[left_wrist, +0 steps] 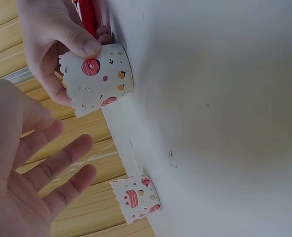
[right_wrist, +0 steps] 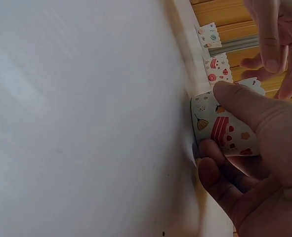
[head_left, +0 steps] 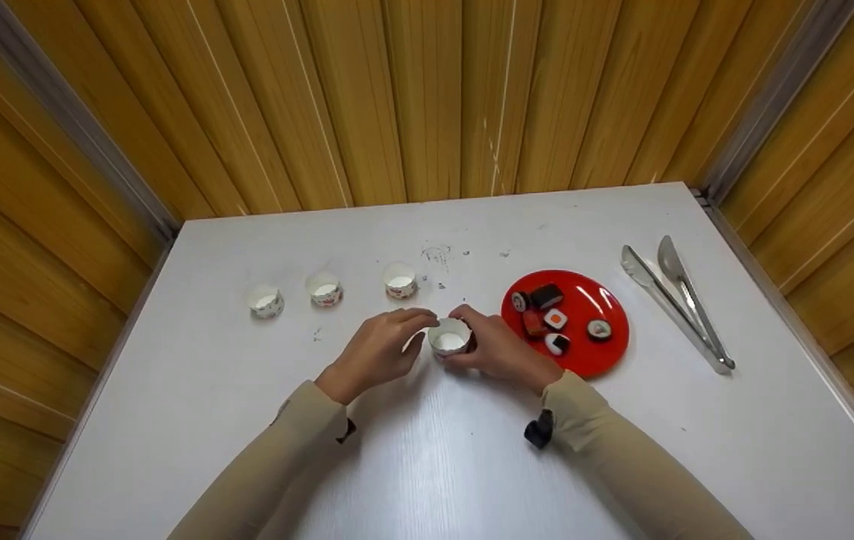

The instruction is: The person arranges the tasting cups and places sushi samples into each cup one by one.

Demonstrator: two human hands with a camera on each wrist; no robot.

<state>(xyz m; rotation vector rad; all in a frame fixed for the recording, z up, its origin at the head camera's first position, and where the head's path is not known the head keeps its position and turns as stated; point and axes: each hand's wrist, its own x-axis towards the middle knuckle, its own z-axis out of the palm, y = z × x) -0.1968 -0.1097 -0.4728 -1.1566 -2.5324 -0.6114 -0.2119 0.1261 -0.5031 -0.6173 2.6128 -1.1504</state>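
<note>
A white paper baking cup [head_left: 449,339] with a scalloped rim stands upright in front of me, printed with red cakes and doughnuts. My right hand [head_left: 505,349] holds this cup from its right side, the thumb [right_wrist: 239,101] pressed along its wall and the fingers round the other side. Just left of the cup is my left hand [head_left: 382,349], its fingers loosely bent. In the left wrist view a gap shows between the left fingers [left_wrist: 76,185] and the cup, and that hand holds nothing.
Three more paper cups [head_left: 266,303] [head_left: 324,291] [head_left: 400,282] stand in a row at the back left. Right of my hands lies a red plate [head_left: 584,300] with several toy sushi pieces [head_left: 555,319]. Metal tongs [head_left: 678,307] lie farther right. Wooden panels [head_left: 427,105] border the white table [head_left: 194,390].
</note>
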